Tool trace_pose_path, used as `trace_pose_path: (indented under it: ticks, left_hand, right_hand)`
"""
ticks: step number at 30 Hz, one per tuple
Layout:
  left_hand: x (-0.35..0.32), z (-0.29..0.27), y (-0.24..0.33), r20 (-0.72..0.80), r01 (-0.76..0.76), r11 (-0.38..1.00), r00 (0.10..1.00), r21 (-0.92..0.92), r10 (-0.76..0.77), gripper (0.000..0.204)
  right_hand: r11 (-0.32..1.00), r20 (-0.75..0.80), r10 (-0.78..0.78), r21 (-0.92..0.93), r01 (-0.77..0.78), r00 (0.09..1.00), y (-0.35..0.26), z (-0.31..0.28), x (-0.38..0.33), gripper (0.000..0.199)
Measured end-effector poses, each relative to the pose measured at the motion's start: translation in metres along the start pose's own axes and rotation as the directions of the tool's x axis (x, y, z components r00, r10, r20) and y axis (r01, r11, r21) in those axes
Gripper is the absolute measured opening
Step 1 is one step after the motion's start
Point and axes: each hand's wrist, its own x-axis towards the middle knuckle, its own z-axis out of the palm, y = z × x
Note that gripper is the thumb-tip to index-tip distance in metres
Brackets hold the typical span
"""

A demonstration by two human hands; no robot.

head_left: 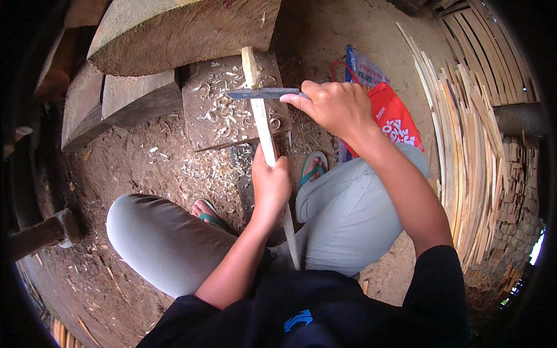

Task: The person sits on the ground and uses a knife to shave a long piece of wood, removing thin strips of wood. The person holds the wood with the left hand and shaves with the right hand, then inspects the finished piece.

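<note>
A long, pale wooden stick (pixel 264 124) runs from between my legs up to a big timber block. My left hand (pixel 271 181) is wrapped round its middle. In my right hand (pixel 339 107) is a knife (pixel 255 93), gripped by a handle mostly hidden in the fist. Its dark blade lies across the stick, touching it near the far end. Under that end, a wooden board (pixel 200 119) is strewn with curled wood shavings (pixel 223 110).
Thick timber blocks (pixel 174 37) stand at the far left. A red bag (pixel 394 113) lies beyond my right knee. Bundled thin wooden strips (pixel 464 162) lean along the right side. A hammer-like wooden piece (pixel 43 235) is at the left. More shavings cover the dirt floor (pixel 139 171).
</note>
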Motion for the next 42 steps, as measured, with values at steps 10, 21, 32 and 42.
trace_pose_path:
  ticks: [10, 21, 32, 42]
  left_hand:
    - [-0.003, -0.001, 0.010, 0.000, 0.049, 0.998, 0.999, -0.031, -0.049, 0.014]
    - [-0.007, 0.002, 0.009, -0.046, 0.030, 0.999, 0.998, -0.026, -0.031, 0.015]
    - [-0.019, 0.001, 0.035, -0.057, 0.064, 0.995, 0.996, -0.071, -0.068, 0.019]
    - [-0.022, 0.001, 0.024, -0.109, 0.028, 0.999, 0.994, 0.019, -0.026, 0.015]
  right_hand:
    - [0.992, 0.114, 0.003, 0.128, -0.018, 0.994, 0.001, 0.002, -0.007, 0.058]
    - [0.719, 0.620, -0.004, 0.547, -0.428, 0.785, 0.010, -0.038, 0.010, 0.046]
    - [0.711, 0.430, 0.144, 0.581, -0.396, 0.891, 0.014, -0.045, 0.018, 0.039]
    - [0.694, 0.600, -0.007, 0.579, -0.428, 0.800, 0.007, -0.036, 0.019, 0.041]
